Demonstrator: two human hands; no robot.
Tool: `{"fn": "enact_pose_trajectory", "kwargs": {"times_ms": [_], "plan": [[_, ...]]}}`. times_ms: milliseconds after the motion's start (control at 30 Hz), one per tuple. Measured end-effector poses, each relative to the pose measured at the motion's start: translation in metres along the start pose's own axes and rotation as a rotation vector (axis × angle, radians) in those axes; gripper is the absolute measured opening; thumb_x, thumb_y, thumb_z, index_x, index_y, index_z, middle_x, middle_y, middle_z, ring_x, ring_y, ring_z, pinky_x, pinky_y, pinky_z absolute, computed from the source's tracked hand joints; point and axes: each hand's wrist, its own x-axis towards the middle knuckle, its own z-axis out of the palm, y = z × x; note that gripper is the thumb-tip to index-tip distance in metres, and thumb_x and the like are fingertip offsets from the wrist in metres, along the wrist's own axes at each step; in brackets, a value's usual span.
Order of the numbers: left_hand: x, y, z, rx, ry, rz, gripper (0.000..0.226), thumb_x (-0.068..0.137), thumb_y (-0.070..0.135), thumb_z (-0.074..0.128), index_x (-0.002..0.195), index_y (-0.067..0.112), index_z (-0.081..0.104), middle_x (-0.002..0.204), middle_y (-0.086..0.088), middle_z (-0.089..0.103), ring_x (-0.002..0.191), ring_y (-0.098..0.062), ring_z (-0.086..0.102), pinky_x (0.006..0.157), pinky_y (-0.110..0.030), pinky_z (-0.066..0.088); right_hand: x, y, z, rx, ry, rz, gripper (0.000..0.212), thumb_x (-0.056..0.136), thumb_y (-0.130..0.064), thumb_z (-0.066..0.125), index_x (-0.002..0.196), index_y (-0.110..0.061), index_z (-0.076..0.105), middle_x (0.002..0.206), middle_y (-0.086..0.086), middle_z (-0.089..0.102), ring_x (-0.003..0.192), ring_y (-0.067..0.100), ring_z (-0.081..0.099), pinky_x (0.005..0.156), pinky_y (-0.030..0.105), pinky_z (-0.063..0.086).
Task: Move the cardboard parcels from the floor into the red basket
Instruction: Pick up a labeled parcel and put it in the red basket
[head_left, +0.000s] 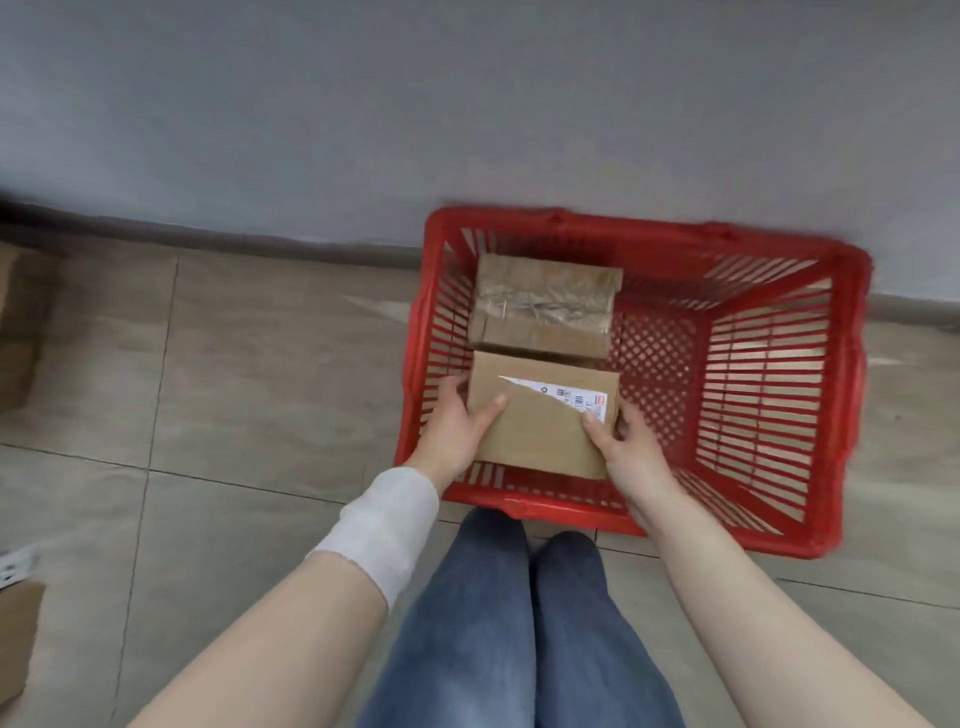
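Crouched over a red basket (852, 389) that stands on the tiled floor (234, 364) against a grey wall (467, 104), we hold a labelled parcel (535, 431) between both hands inside the basket's near-left corner. The left grip (457, 421) clasps the parcel's left edge, thumb laid across the top face and fingers curled round the side. The right grip (631, 441) clasps the opposite edge the same way, its thumb pressed on the top beside the torn white shipping label (571, 397).

We cannot tell whether the parcel already rests on the basket's bottom or hangs just above it. Directly beyond it, in the far-left part of the basket, lies a taped parcel (545, 306), its brown cardboard banded with wrinkled clear tape. The two sit just beside each other with a thin dark gap between them. The right half of the basket shows only its red lattice floor and slotted walls.

A white wrap (384, 525) circles our left forearm just above the wrist. Our knees in blue jeans (498, 623) fill the bottom centre of the view, close to the basket's near rim. At the far left edge, blurred brown cardboard (15, 322) sits on the floor, well apart from the basket, and another cardboard piece (15, 639) shows in the lower left corner.
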Motion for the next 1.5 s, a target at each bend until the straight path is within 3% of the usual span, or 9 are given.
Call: {"fn": "enact_pose_trajectory", "kwargs": {"times_ms": [167, 300, 600, 767, 1000, 1200, 1300, 1400, 1500], "plan": [[0.047, -0.029, 0.016, 0.081, -0.054, -0.041, 0.063, 0.091, 0.036, 0.054, 0.141, 0.013, 0.024, 0.139, -0.005, 0.049, 0.128, -0.022, 0.048, 0.109, -0.041, 0.038, 0.045, 0.035, 0.013, -0.002, 0.018, 0.047, 0.045, 0.09, -0.021, 0.057, 0.133, -0.012, 0.046, 0.126, 0.005, 0.059, 0.111, 0.016, 0.056, 0.099, 0.032, 0.045], [0.061, -0.038, 0.019, 0.08, -0.074, -0.059, 0.062, 0.094, 0.035, 0.049, 0.144, 0.014, 0.019, 0.142, -0.006, 0.045, 0.129, -0.021, 0.046, 0.104, -0.031, 0.038, 0.056, 0.045, 0.017, -0.004, 0.033, 0.05, 0.049, 0.089, -0.019, 0.059, 0.134, -0.012, 0.044, 0.121, -0.001, 0.057, 0.109, 0.012, 0.054, 0.093, 0.027, 0.044], [0.063, -0.032, 0.025, 0.035, -0.078, -0.108, 0.066, 0.096, 0.03, 0.047, 0.147, 0.016, 0.008, 0.146, -0.007, 0.039, 0.13, -0.021, 0.044, 0.097, -0.025, 0.035, 0.06, 0.041, 0.026, -0.044, 0.044, 0.1, 0.052, 0.091, -0.022, 0.053, 0.14, -0.02, 0.036, 0.133, 0.001, 0.053, 0.122, 0.02, 0.05, 0.106, 0.04, 0.04], [0.047, -0.02, 0.023, -0.082, 0.03, -0.116, 0.074, 0.094, 0.029, 0.051, 0.148, 0.022, 0.001, 0.155, -0.01, 0.024, 0.141, -0.022, 0.031, 0.108, -0.029, 0.028, 0.052, 0.027, 0.022, 0.025, 0.034, 0.207, 0.08, 0.086, -0.041, 0.056, 0.15, -0.018, 0.013, 0.155, 0.006, 0.027, 0.141, 0.025, 0.029, 0.116, 0.042, 0.027], [-0.058, 0.035, 0.005, -0.198, 0.184, -0.106, 0.063, 0.093, 0.025, 0.051, 0.144, 0.017, 0.015, 0.149, -0.011, 0.036, 0.134, -0.021, 0.042, 0.114, -0.04, 0.033, -0.052, -0.039, -0.011, 0.08, 0.145, 0.159, 0.082, 0.086, -0.042, 0.058, 0.148, -0.01, 0.016, 0.155, 0.007, 0.024, 0.142, 0.021, 0.026, 0.118, 0.037, 0.022], [-0.2, 0.119, -0.007, -0.279, 0.12, -0.094, 0.062, 0.096, 0.017, 0.049, 0.146, 0.013, 0.012, 0.15, -0.012, 0.032, 0.135, -0.016, 0.038, 0.098, -0.019, 0.031, -0.192, -0.106, -0.048, 0.208, 0.1, 0.156, 0.078, 0.087, -0.041, 0.056, 0.148, -0.013, 0.016, 0.155, 0.006, 0.026, 0.141, 0.017, 0.028, 0.114, 0.029, 0.023], [-0.261, 0.143, -0.01, -0.289, 0.058, -0.066, 0.059, 0.096, 0.021, 0.048, 0.145, 0.017, 0.015, 0.15, -0.009, 0.033, 0.127, -0.011, 0.04, 0.096, -0.02, 0.028, -0.253, -0.128, -0.065, 0.251, 0.078, 0.123, 0.074, 0.089, -0.04, 0.054, 0.148, -0.014, 0.018, 0.154, 0.004, 0.028, 0.14, 0.016, 0.03, 0.103, 0.023, 0.024], [-0.311, 0.155, -0.011, -0.277, 0.01, -0.052, 0.055, 0.097, 0.025, 0.046, 0.144, 0.02, 0.02, 0.149, -0.004, 0.036, 0.115, -0.006, 0.039, 0.095, -0.023, 0.028, -0.302, -0.138, -0.075, 0.291, 0.101, 0.1, 0.069, 0.09, -0.039, 0.054, 0.146, -0.014, 0.024, 0.152, 0.004, 0.034, 0.137, 0.016, 0.035, 0.108, 0.029, 0.028], [-0.352, 0.155, -0.014, -0.29, -0.025, -0.029, 0.054, 0.096, 0.023, 0.046, 0.144, 0.017, 0.022, 0.148, -0.007, 0.036, 0.124, -0.011, 0.041, 0.099, -0.023, 0.03, -0.347, -0.14, -0.077, 0.357, 0.161, 0.066, 0.064, 0.09, -0.036, 0.054, 0.144, -0.013, 0.029, 0.149, 0.004, 0.039, 0.134, 0.014, 0.039, 0.107, 0.029, 0.031]]}}
